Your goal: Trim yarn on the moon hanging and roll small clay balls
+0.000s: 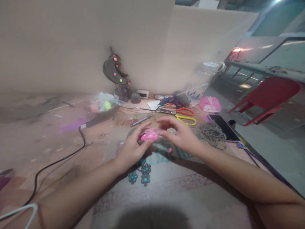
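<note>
My left hand is closed around a small bright pink lump, which looks like clay in clear plastic. Thumb below and fingers above hold it over the cardboard-covered work surface. At the right end of the plastic is my right hand, thumb and forefinger curved and apart; whether they touch the plastic is unclear. Under the right hand lies a small pink bit. Nearer me rest grey flower-shaped pieces with turquoise centres.
Behind the hands lie a pen, yellow-handled pliers and orange-handled pliers. Grey cord and a tablet or phone sit at right. A clear jug stands behind. A black cable crosses the left side.
</note>
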The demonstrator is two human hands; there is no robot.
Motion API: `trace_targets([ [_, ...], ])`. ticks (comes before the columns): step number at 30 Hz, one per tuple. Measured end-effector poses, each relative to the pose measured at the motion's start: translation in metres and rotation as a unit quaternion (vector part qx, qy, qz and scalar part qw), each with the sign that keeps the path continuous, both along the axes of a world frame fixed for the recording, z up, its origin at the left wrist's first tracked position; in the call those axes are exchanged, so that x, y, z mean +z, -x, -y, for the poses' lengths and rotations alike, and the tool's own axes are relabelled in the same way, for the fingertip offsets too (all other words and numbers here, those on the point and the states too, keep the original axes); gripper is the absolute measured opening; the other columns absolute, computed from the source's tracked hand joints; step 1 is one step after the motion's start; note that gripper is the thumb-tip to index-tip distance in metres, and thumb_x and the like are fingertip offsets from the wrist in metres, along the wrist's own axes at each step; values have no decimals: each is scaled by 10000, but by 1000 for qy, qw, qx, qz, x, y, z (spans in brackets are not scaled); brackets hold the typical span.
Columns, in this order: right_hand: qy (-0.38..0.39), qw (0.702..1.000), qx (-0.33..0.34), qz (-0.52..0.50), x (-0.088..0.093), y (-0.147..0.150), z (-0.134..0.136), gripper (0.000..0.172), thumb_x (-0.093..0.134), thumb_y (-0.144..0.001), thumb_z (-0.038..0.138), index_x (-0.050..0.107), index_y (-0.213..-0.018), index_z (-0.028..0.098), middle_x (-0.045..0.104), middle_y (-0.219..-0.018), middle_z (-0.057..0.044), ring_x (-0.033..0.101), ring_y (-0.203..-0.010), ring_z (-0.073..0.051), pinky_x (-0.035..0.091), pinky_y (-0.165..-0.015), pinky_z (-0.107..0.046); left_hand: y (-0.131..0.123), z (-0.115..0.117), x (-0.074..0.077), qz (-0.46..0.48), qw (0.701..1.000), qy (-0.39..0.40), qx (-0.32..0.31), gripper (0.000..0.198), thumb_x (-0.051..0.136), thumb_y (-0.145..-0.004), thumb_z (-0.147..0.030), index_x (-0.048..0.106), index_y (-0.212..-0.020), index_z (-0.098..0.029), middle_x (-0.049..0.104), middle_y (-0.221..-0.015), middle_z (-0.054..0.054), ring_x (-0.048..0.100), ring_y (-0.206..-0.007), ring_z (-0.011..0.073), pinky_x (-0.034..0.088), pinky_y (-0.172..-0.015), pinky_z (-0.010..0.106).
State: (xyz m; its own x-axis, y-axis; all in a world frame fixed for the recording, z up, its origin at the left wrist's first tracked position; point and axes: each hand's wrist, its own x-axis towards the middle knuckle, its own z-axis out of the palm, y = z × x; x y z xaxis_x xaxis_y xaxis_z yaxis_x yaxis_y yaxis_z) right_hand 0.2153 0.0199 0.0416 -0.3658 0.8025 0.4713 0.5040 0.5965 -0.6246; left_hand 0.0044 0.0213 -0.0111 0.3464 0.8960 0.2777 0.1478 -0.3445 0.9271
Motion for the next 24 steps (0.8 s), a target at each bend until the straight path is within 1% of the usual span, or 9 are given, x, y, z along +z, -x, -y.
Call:
trace_targets([
  [3, -110, 991, 37, 61, -3, -5, 1, 165, 593, -954, 316, 681, -1047, 211, 679, -978, -67, 645, -909, -189, 531, -809, -339, 0, 1, -2, -21, 1000, -19, 0, 575, 645, -902, -411, 460, -1416, -231, 631, -1340, 125, 656, -1150, 253, 522, -995, 397],
  [6, -152, 979, 55, 124, -5, -9, 2, 196, 548, -979, 279, 712, -1057, 203, 653, -1020, -95, 628, -947, -199, 526, -816, -350, 1, 1, -3, -53, 997, -47, 9, 536, 641, -908, -401, 495, -1399, -241, 632, -1353, 103, 646, -1173, 248, 502, -1031, 403],
  [11, -118, 979, 91, 138, -12, -7, 3, 216, 560, -978, 285, 732, -1080, 203, 660, -1033, -95, 617, -931, -189, 524, -808, -340, 2, -2, -7, -109, 990, -87, 10, 474, 617, -914, -368, 557, -1363, -229, 644, -1353, 101, 619, -1224, 261, 483, -1060, 427],
  [13, -107, 978, 92, 155, -15, -5, 3, 229, 555, -978, 276, 726, -1118, 212, 660, -1060, -100, 616, -942, -193, 520, -803, -338, 2, -3, -7, -118, 989, -93, 7, 461, 624, -905, -350, 578, -1345, -222, 655, -1338, 105, 628, -1211, 262, 493, -1048, 421],
  [15, -110, 979, 85, 151, -17, -3, 2, 226, 542, -981, 263, 732, -1096, 217, 670, -1035, -96, 624, -920, -190, 517, -786, -331, 1, -4, -6, -125, 987, -100, 0, 445, 635, -895, -353, 603, -1319, -223, 674, -1308, 100, 641, -1187, 265, 501, -1035, 419],
  [17, -110, 983, 72, 125, -17, -2, 1, 202, 545, -976, 250, 742, -1003, 212, 683, -970, -80, 633, -880, -181, 513, -773, -319, 0, -3, -4, -134, 985, -107, -8, 401, 622, -902, -374, 633, -1275, -226, 694, -1271, 89, 650, -1163, 266, 504, -1026, 419],
  [20, -84, 992, 37, 81, -9, -4, -1, 167, 588, -954, 260, 712, -866, 193, 689, -872, -46, 639, -824, -165, 501, -768, -301, -1, -3, -2, -140, 985, -101, -15, 349, 562, -940, -400, 647, -1232, -227, 708, -1230, 84, 658, -1131, 256, 508, -1001, 406],
  [22, -53, 997, -1, 57, -1, -9, -1, 152, 609, -939, 288, 677, -845, 188, 684, -828, -26, 632, -786, -157, 490, -747, -288, 0, -4, -4, -129, 989, -72, -10, 359, 530, -956, -404, 622, -1249, -218, 704, -1224, 94, 661, -1115, 251, 506, -990, 406],
  [24, -12, 997, -26, 66, 5, -20, 0, 152, 619, -926, 313, 656, -850, 187, 682, -812, -19, 624, -760, -155, 478, -718, -278, 3, -9, -5, -117, 992, -37, 9, 404, 511, -959, -411, 568, -1299, -200, 698, -1214, 107, 667, -1090, 249, 504, -983, 421],
])
